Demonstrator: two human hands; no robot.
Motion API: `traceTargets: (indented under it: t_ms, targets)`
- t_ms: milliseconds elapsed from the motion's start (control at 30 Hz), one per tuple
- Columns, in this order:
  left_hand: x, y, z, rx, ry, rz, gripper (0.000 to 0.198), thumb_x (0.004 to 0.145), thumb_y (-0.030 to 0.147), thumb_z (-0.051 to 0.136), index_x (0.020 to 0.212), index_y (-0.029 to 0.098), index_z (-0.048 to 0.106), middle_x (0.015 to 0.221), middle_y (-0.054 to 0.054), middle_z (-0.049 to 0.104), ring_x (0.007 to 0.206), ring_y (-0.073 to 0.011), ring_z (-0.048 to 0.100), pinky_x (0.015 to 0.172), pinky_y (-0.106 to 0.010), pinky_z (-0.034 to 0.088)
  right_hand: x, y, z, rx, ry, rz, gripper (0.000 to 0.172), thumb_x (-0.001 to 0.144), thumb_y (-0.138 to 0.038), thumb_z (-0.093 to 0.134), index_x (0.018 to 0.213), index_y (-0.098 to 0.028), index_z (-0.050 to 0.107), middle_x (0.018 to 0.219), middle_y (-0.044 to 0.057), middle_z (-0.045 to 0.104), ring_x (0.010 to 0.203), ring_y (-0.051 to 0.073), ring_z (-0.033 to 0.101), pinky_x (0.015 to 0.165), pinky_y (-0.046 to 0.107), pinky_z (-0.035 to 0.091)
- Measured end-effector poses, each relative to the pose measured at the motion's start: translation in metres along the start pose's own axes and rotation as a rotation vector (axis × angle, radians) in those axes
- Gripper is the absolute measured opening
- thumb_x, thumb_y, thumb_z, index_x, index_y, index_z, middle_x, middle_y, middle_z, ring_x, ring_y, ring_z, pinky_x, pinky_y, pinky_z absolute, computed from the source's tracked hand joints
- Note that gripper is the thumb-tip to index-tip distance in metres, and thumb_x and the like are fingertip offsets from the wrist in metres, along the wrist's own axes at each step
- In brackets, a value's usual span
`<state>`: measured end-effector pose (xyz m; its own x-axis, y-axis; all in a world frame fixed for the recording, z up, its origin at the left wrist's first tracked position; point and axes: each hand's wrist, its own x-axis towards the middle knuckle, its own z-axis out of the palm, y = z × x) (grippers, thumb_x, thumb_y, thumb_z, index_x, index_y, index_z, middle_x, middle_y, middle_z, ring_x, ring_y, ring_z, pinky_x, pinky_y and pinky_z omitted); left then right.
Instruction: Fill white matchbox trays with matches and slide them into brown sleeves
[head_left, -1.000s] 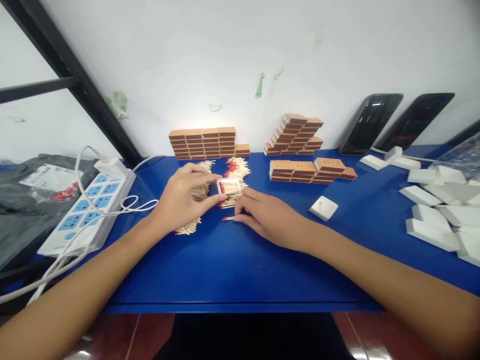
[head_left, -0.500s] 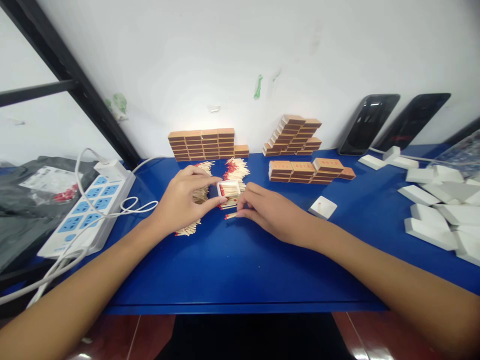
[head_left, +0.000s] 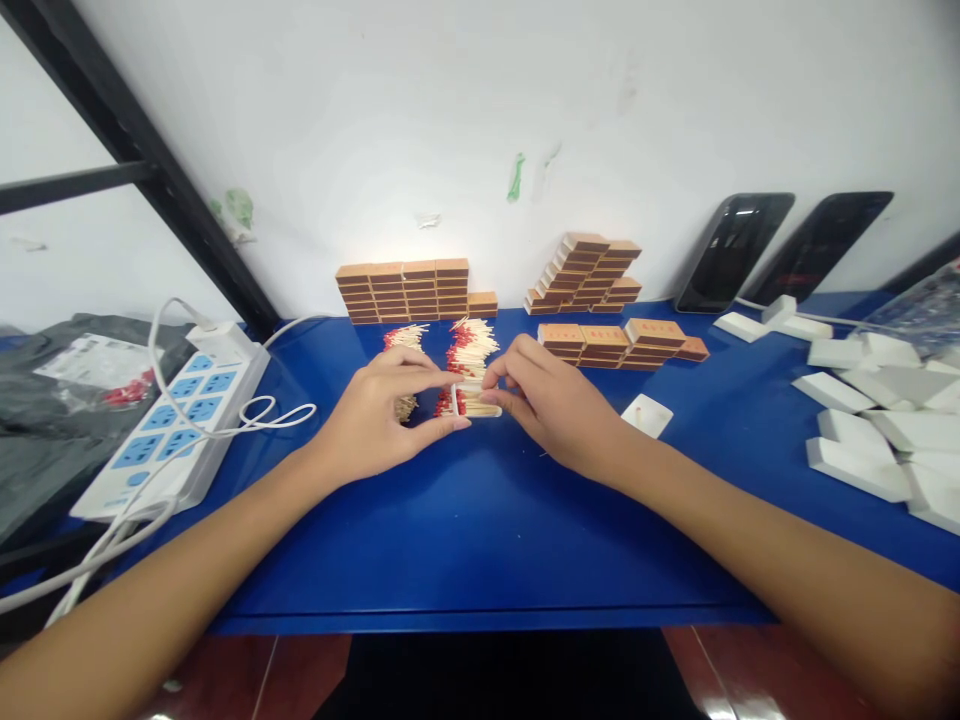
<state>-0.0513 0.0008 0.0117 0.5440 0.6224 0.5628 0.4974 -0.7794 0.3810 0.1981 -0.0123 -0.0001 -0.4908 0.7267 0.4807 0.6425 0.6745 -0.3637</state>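
Between the thumb and fingers of my left hand (head_left: 390,405) is the left end of a small white matchbox tray (head_left: 491,411), filled with red-headed matchsticks. My right hand (head_left: 551,400) pinches at the tray's right side, its fingertips closed on matchsticks whose number I cannot make out. Just behind the tray lies a heap of loose matchsticks (head_left: 472,345), red heads to the left. A second matchstick pile (head_left: 405,338) is partly hidden by my left hand.
Stacked matchboxes (head_left: 405,292) stand against the wall, with another stepped stack (head_left: 581,272) and a lower row (head_left: 607,345) further right. A white tray (head_left: 646,416) lies near my right forearm. Several white trays (head_left: 862,440) pile up at right. A power strip (head_left: 172,420) with cables is at left.
The tray has moved slightly right and down with my left hand. My right hand has gone from holding a match in front of the tray up to the tray's right side.
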Motion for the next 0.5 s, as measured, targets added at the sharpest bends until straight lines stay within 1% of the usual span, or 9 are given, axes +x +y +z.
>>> traceTargets:
  t_ms: [100,167,267,367,433,500]
  targets:
    - [0.000,-0.002,0.000,0.001,0.012,0.012,0.039,0.083,0.043,0.087,0.117,0.026,0.080,0.105,-0.006,0.075,0.105,-0.0215,0.068,0.096,-0.037,0.058,-0.001,0.000,0.000,0.008,-0.005,-0.020,0.004,0.105,-0.021,0.055,0.105,-0.020,0.059,0.104,0.006,0.057,0.082,0.018,0.058,0.073,0.032,0.045]
    - [0.000,-0.003,0.000,0.012,0.021,0.012,0.039,0.083,0.044,0.086,0.117,0.026,0.080,0.105,-0.006,0.075,0.105,-0.0216,0.068,0.096,-0.036,0.058,-0.001,0.000,0.000,0.009,0.009,-0.021,0.005,0.105,-0.023,0.055,0.105,-0.020,0.060,0.104,0.007,0.057,0.082,0.018,0.058,0.073,0.032,0.046]
    - [0.001,-0.007,-0.002,0.064,0.055,-0.013,0.039,0.083,0.045,0.086,0.117,0.025,0.080,0.107,-0.007,0.075,0.105,-0.0221,0.069,0.094,-0.036,0.059,0.000,0.000,-0.001,0.015,0.068,-0.016,0.007,0.105,-0.026,0.056,0.105,-0.020,0.061,0.101,0.006,0.058,0.081,0.018,0.057,0.073,0.033,0.045]
    - [0.003,-0.010,-0.006,0.159,0.122,-0.065,0.040,0.082,0.046,0.086,0.115,0.023,0.081,0.108,-0.008,0.075,0.102,-0.0224,0.071,0.091,-0.036,0.059,-0.001,0.000,0.002,0.028,0.119,-0.011,0.007,0.105,-0.024,0.056,0.102,-0.021,0.062,0.096,0.005,0.059,0.079,0.018,0.056,0.071,0.032,0.045]
    - [0.004,-0.012,-0.008,0.216,0.170,-0.094,0.041,0.082,0.046,0.087,0.114,0.023,0.081,0.108,-0.008,0.076,0.099,-0.0223,0.071,0.091,-0.037,0.059,-0.002,0.000,0.006,0.040,0.088,-0.027,0.007,0.103,-0.023,0.058,0.101,-0.020,0.064,0.096,0.005,0.058,0.081,0.018,0.057,0.073,0.032,0.045]
    - [0.005,-0.013,-0.010,0.250,0.189,-0.115,0.040,0.083,0.046,0.086,0.115,0.023,0.081,0.107,-0.008,0.076,0.097,-0.0224,0.071,0.091,-0.038,0.059,-0.003,0.001,0.011,0.049,0.019,-0.048,0.006,0.102,-0.022,0.061,0.102,-0.020,0.066,0.098,0.006,0.058,0.085,0.019,0.058,0.075,0.033,0.047]
